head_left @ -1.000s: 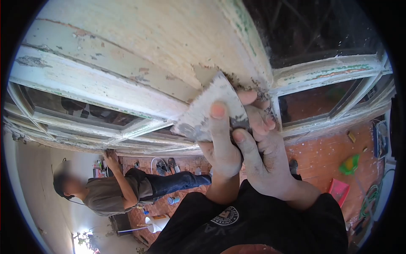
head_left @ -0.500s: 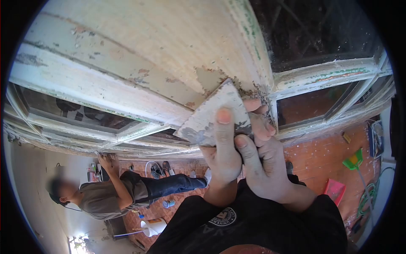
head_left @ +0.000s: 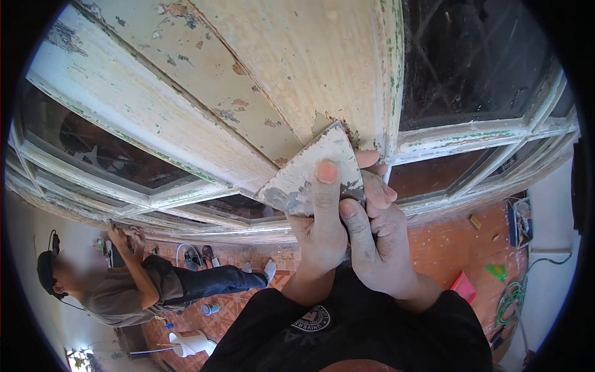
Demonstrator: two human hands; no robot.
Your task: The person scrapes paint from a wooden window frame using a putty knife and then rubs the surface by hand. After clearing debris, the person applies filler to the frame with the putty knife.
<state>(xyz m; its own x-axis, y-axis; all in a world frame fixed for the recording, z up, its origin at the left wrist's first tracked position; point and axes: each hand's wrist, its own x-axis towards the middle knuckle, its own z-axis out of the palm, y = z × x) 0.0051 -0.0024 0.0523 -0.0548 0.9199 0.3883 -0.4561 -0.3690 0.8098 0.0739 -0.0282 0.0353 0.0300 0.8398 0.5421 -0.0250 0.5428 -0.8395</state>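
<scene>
A flat triangular scraper (head_left: 319, 164), smeared with white and grey paint, lies with its upper corner against peeling cream paint on a wooden frame (head_left: 297, 68). My left hand (head_left: 322, 229) grips it, the thumb pressed flat on its face; the fingers behind it are hidden. Beside it, my right hand (head_left: 384, 242) is closed around the scraper's lower right side, its thumb next to my left hand and its fingertips by the right edge. Bare and chipped patches show on the wood around the scraper's tip.
Glass panes (head_left: 471, 68) flank the wood. At lower left a co-worker (head_left: 124, 291) reaches up to the frame. On the tiled floor are a white bucket (head_left: 189, 342), a can (head_left: 211, 309), a pink dustpan (head_left: 463, 289) and a green hose (head_left: 509, 304).
The view has turned and shifted, so the co-worker and floor items appear further left. Both hands stay on the scraper, whose tip remains at the chipped patch.
</scene>
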